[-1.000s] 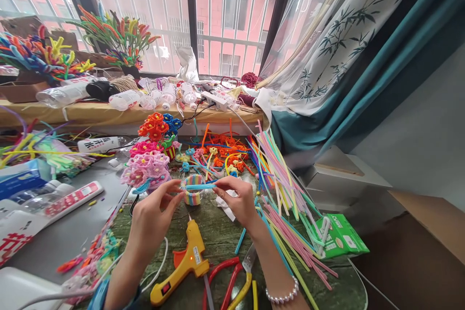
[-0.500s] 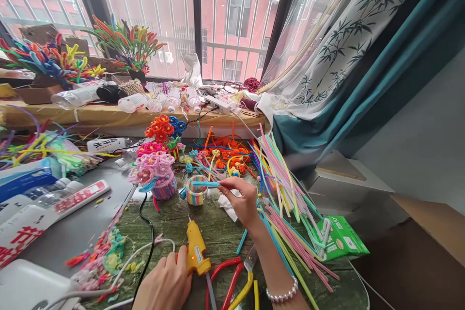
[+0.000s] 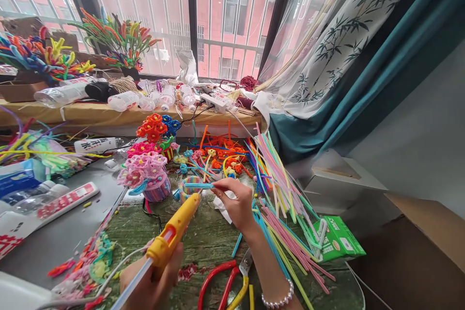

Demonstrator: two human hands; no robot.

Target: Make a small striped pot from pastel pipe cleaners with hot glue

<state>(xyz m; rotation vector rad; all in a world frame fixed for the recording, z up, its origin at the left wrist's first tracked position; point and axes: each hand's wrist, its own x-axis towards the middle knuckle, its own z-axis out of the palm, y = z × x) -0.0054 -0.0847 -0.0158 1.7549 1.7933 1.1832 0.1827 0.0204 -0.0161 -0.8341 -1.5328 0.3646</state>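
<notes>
My left hand [image 3: 154,276] is wrapped round a yellow hot glue gun [image 3: 170,237], raised off the table with its nozzle end close to my right fingertips. A clear glue stick [image 3: 132,283] juts from its back. Between thumb and fingers, my right hand [image 3: 234,201] pinches a short bundle of light blue pipe cleaners [image 3: 198,186], held level. Just behind the bundle stands a small pastel striped ring [image 3: 185,196] of pipe cleaners, partly hidden by the gun and the bundle. A pot of pink pipe-cleaner flowers [image 3: 143,172] is to its left.
Red- and yellow-handled pliers or cutters [image 3: 232,278] lie at the front. Loose pastel pipe cleaners [image 3: 286,237] spread to the right beside a green packet [image 3: 341,237]. Orange pieces [image 3: 225,152] lie at the back; scraps [image 3: 94,261] and a white cord [image 3: 121,273] at left.
My left hand has closed round the glue gun and lifted it, swinging its nozzle up toward the blue bundle. My right hand keeps its pinch. The view has shifted slightly.
</notes>
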